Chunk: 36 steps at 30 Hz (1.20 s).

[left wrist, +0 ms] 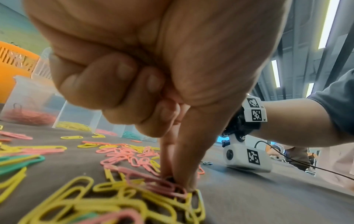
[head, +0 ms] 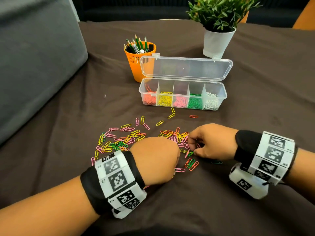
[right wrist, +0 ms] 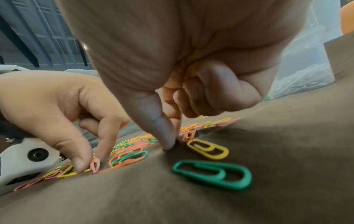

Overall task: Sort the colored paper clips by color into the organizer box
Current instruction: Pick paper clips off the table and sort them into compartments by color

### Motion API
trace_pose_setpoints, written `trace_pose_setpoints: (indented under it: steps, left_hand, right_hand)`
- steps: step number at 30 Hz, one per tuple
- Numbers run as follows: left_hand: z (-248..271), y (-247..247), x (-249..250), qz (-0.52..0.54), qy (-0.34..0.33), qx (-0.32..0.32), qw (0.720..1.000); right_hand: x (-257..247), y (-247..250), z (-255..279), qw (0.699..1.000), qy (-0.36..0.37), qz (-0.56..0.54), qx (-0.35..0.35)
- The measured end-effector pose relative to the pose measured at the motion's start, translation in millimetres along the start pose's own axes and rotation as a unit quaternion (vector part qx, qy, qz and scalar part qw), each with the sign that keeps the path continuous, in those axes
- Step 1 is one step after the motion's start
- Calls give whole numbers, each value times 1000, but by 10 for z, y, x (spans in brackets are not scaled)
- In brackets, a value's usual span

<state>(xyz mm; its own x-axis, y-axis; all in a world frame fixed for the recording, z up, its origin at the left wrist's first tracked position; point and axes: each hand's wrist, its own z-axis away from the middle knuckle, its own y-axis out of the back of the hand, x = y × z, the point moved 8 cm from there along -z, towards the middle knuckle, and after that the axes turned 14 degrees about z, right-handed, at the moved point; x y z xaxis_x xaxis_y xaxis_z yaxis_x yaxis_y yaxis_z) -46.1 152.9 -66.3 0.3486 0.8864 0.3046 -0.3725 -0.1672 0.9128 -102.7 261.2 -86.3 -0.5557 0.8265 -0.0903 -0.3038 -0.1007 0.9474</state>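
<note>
Loose pink, yellow, green and orange paper clips (head: 122, 138) lie spread on the brown cloth. Behind them stands the clear organizer box (head: 140, 91), its compartments holding orange, yellow, pink, green and white clips from left to right. My left hand (head: 175, 172) pinches a pink clip (right wrist: 94, 165) between thumb and index finger (left wrist: 172, 180), its other fingers curled. My right hand (head: 192, 149) has thumb and index tips pressed together on the cloth (right wrist: 172, 144), beside a yellow clip (right wrist: 208, 149) and a green clip (right wrist: 210, 174). No clip shows between those tips.
The box lid (head: 185, 67) stands open at the back. An orange pencil cup (head: 136, 68) sits behind the box on the left, a potted plant (head: 216, 41) behind it on the right. A grey cushion (head: 34, 65) borders the left side.
</note>
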Motion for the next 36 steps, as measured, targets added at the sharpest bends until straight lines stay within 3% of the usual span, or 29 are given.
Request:
trace_pose_setpoints:
  steps: [4,7,8,10,12,14,16,17,18,19,20,22,23,25,27,28,29,30,31,32,33,34,36]
  left_hand:
    - [-18,-37,-91,24,7,-14,1000]
    - [13,11,-231,93,18,-16,995]
    - [37,39,-296,134,29,-15,990]
    - [101,84,-402,222,49,-10,974]
    - [163,99,-463,285,56,-3,957]
    - [207,105,-512,319,64,4,945]
    - [215,112,-538,370,65,-2,927]
    - [212,131,-544,425,60,-2,903]
    - [203,144,-559,502,58,5,863]
    - [195,146,-581,588,63,17,806]
    - [186,143,-599,662,70,25,745]
    - [173,116,-621,758,76,26,648]
    - [160,101,-612,782,75,18,618]
    - [128,69,-594,811,75,5,580]
    - [83,41,-571,824,77,7,561]
    - [69,47,-555,817,72,15,572]
    - [63,70,-517,789,60,19,611]
    - [58,108,-447,732,41,14,680]
    - [57,155,-347,637,14,1,770]
    - [39,182,-234,519,-14,-11,855]
    - [3,206,-126,392,-44,-12,919]
    - [-34,235,-41,277,-61,-4,959]
    - [-123,294,102,155,-85,26,984]
  right_hand:
    - [16,-15,1,1000,18,-5,1]
    - [90,22,82,984,19,-179,4]
    - [107,23,134,954,22,-300,-5]
    - [150,1,228,833,22,-552,-33]
    - [162,-7,293,723,24,-689,-48]
    - [164,5,313,668,26,-743,-44]
    - [157,27,314,651,11,-758,-35]
    - [153,30,313,654,-7,-755,-32]
    - [146,40,327,672,-31,-739,-27]
    - [161,51,350,715,-59,-697,-13]
    - [191,74,382,786,-80,-614,7]
    - [240,102,440,941,-92,-325,27]
    - [229,81,453,980,-80,-181,19]
    - [233,-26,483,997,-78,-2,-21]
    - [277,-110,495,993,-88,52,-54]
    - [274,-123,503,993,-85,60,-61]
    - [265,-131,500,993,-77,64,-65]
    - [261,-132,498,994,-71,55,-65]
    - [266,-122,488,996,-67,15,-60]
    - [285,-98,477,994,-71,-73,-50]
    - [319,-77,469,973,-83,-210,-40]
    - [368,-64,459,919,-99,-380,-31]
    - [436,-28,431,757,-106,-644,-13]
